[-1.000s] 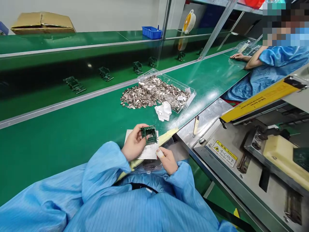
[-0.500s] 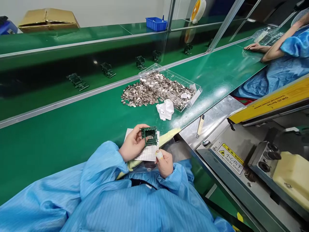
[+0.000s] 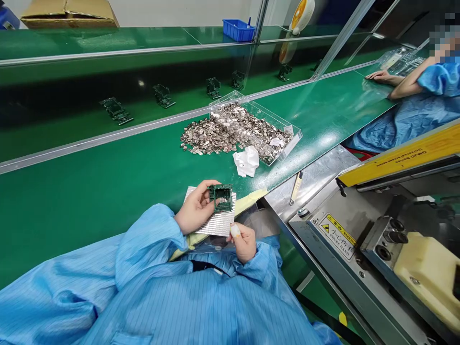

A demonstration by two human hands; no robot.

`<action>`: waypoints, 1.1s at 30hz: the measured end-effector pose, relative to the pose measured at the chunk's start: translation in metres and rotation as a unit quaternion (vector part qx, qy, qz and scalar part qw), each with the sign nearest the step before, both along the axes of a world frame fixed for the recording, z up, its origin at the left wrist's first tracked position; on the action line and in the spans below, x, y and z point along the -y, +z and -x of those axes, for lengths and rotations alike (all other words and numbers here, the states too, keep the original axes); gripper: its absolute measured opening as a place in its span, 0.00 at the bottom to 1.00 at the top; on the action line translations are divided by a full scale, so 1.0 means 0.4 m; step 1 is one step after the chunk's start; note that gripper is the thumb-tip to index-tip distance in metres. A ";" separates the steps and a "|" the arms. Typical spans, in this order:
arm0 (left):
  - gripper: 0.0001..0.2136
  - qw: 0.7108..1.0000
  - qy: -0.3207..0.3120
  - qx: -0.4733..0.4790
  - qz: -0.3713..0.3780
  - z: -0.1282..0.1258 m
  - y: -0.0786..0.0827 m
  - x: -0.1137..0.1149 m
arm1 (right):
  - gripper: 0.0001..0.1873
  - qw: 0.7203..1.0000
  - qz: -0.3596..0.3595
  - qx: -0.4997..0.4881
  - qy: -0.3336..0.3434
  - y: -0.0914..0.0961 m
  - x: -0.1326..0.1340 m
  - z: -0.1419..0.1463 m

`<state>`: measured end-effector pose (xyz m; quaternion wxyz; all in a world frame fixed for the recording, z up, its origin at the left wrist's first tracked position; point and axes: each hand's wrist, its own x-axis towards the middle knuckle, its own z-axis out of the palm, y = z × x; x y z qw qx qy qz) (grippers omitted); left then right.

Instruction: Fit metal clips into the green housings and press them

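My left hand is closed on a small green circuit board frame with a square opening in it. Beneath that board lies a silvery ribbed plate, partly covered by the hand. By the plate's lower right corner is my right hand, with its fingers curled into a pinch and a white cover on the thumb. What that pinch holds, if anything, is hidden. Pale yellow material shows under and beside the plate. A crumpled white piece lies beyond both hands.
Small metal pieces lie in a heap and fill a clear tray on the green bench. Several green boards stand behind the rail. A cutter and a machine are at right, near another person's hand.
The view has tilted and shifted slightly. Both hands keep nearly the same pose, with the circuit board still in my left hand.
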<state>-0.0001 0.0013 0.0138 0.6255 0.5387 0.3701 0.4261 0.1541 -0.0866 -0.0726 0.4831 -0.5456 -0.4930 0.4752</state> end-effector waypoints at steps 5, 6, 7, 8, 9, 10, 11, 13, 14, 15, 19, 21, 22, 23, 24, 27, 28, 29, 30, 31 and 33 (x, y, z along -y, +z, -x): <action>0.21 1.000 -0.007 -0.008 -0.006 0.002 0.000 -0.001 | 0.20 0.995 0.025 0.089 0.042 -0.001 0.020 -0.029; 0.21 1.000 -0.009 -0.006 -0.005 0.003 0.000 -0.001 | 0.18 0.993 0.032 0.106 0.044 -0.001 0.023 -0.035; 0.20 1.000 -0.012 -0.002 -0.002 0.004 0.000 -0.001 | 0.15 0.991 0.038 0.123 0.045 0.002 0.024 -0.040; 0.20 1.000 -0.015 0.002 0.002 0.005 0.001 -0.001 | 0.13 0.989 0.044 0.137 0.044 0.007 0.025 -0.046; 0.20 1.000 -0.017 0.006 0.007 0.006 0.001 -0.001 | 0.11 0.987 0.048 0.151 0.041 0.015 0.025 -0.052; 0.20 1.000 -0.017 0.010 0.013 0.007 0.001 0.000 | 0.10 0.985 0.050 0.164 0.035 0.025 0.025 -0.058; 0.20 1.000 -0.017 0.015 0.019 0.008 0.001 0.000 | 0.10 0.983 0.051 0.176 0.029 0.039 0.026 -0.064; 0.20 0.999 -0.014 0.024 0.029 0.010 0.002 0.002 | 0.10 0.979 0.046 0.198 0.014 0.076 0.030 -0.078; 0.20 0.999 -0.013 0.030 0.033 0.011 0.002 0.003 | 0.10 0.977 0.039 0.209 0.008 0.099 0.034 -0.085; 0.20 0.999 -0.011 0.038 0.036 0.011 0.002 0.005 | 0.11 0.975 0.027 0.220 0.002 0.125 0.038 -0.092; 0.19 0.997 -0.002 0.063 0.035 0.008 0.002 0.012 | 0.17 0.966 -0.061 0.251 -0.005 0.229 0.051 -0.104; 0.19 0.997 0.001 0.071 0.032 0.007 0.003 0.015 | 0.20 0.967 -0.085 0.241 0.000 0.263 0.048 -0.098; 0.19 0.997 0.002 0.075 0.032 0.008 0.003 0.017 | 0.20 0.970 -0.085 0.228 0.003 0.273 0.043 -0.091; 0.19 0.996 0.005 0.078 0.030 0.008 0.003 0.019 | 0.20 0.974 -0.080 0.213 0.004 0.278 0.036 -0.083; 0.19 0.996 0.010 0.082 0.028 0.009 0.003 0.022 | 0.18 0.978 -0.072 0.196 0.001 0.278 0.027 -0.073; 0.18 0.996 0.023 0.084 0.019 0.010 0.002 0.030 | 0.08 0.986 -0.051 0.152 -0.039 0.266 -0.005 -0.041; 0.18 0.996 0.023 0.085 0.016 0.010 0.001 0.033 | 0.06 0.985 -0.055 0.153 -0.059 0.262 -0.015 -0.030; 0.18 0.996 0.022 0.085 0.013 0.009 -0.001 0.036 | 0.05 0.981 -0.070 0.166 -0.076 0.259 -0.025 -0.019; 0.18 0.996 0.020 0.085 0.011 0.009 -0.002 0.038 | 0.04 0.973 -0.100 0.186 -0.094 0.257 -0.033 -0.008; 0.18 0.996 0.019 0.084 0.008 0.009 -0.005 0.041 | 0.03 0.962 -0.137 0.210 -0.110 0.256 -0.040 0.003; 0.17 0.996 0.017 0.082 0.001 0.008 -0.009 0.044 | 0.06 0.935 -0.211 0.250 -0.133 0.256 -0.051 0.022</action>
